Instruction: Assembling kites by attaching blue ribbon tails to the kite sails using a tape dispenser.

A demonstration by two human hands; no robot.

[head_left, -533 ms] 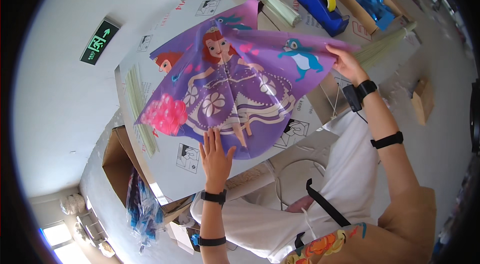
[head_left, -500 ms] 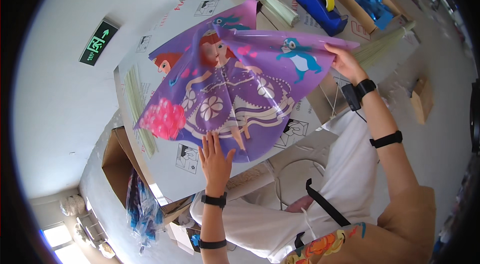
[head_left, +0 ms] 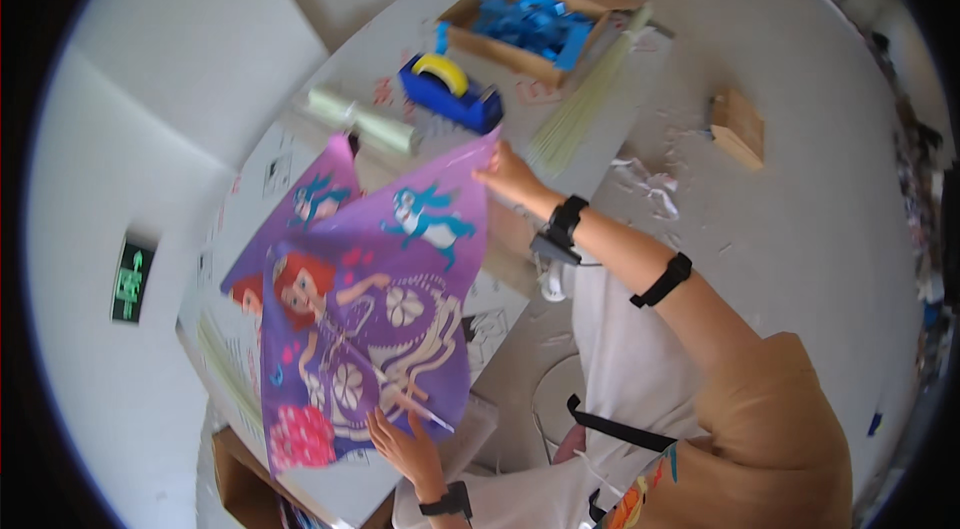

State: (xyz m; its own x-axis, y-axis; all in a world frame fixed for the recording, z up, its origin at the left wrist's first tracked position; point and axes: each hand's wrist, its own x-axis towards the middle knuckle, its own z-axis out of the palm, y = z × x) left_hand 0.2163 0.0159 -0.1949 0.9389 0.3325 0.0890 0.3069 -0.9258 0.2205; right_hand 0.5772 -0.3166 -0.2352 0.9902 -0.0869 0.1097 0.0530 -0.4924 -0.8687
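The purple printed sheet (head_left: 355, 334), creased, spreads over the table (head_left: 400, 39) at the seated worker's ten o'clock, across the room from me. The right hand (head_left: 508, 174) pinches its one-o'clock corner between thumb and fingers; the left hand (head_left: 408, 449), wide with fingers spread, meets its five-o'clock edge. Beyond the sheet: at twelve, a pale bundle (head_left: 360, 121); at one, a blue tape dispenser (head_left: 455, 107), then a cardboard box (head_left: 510, 59).

Our tan short-sleeved top (head_left: 775, 399) with a multicoloured print (head_left: 630, 507), our loose white trousers (head_left: 632, 349), a black strap (head_left: 622, 428) across our lap, a black left wristband (head_left: 449, 501), a black right wristband (head_left: 568, 214) with a boxy black device (head_left: 553, 248), a black right forearm strap (head_left: 664, 280)
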